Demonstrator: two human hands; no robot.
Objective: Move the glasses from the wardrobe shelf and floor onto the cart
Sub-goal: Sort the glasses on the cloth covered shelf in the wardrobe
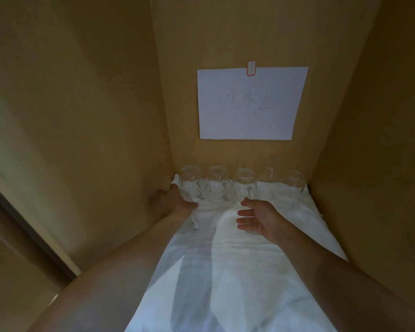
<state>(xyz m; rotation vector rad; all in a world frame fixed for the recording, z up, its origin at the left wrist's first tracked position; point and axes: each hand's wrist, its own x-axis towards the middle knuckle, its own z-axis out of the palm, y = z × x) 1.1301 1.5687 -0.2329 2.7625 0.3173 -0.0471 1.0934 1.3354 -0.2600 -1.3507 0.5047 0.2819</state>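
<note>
Several clear glass mugs stand upside down in a row at the back of the wardrobe shelf on a white cloth (225, 271). My left hand (175, 203) lies against the left side of the leftmost glass (191, 179), fingers stretched along it and thumb at its front. My right hand (259, 218) hovers open, palm to the left, with its top finger just below the handle of the third glass (244, 182). Between them stands the second glass (217, 182). Part of another clear glass (194, 223) shows under my left wrist. The cart is out of view.
Wooden walls close in the shelf on the left (94, 140) and right (381, 164). A white paper sheet (249, 104) with handwriting is taped to the back wall. Two more glasses (295, 183) stand at the back right. The wardrobe's door frame (29, 226) runs along the lower left.
</note>
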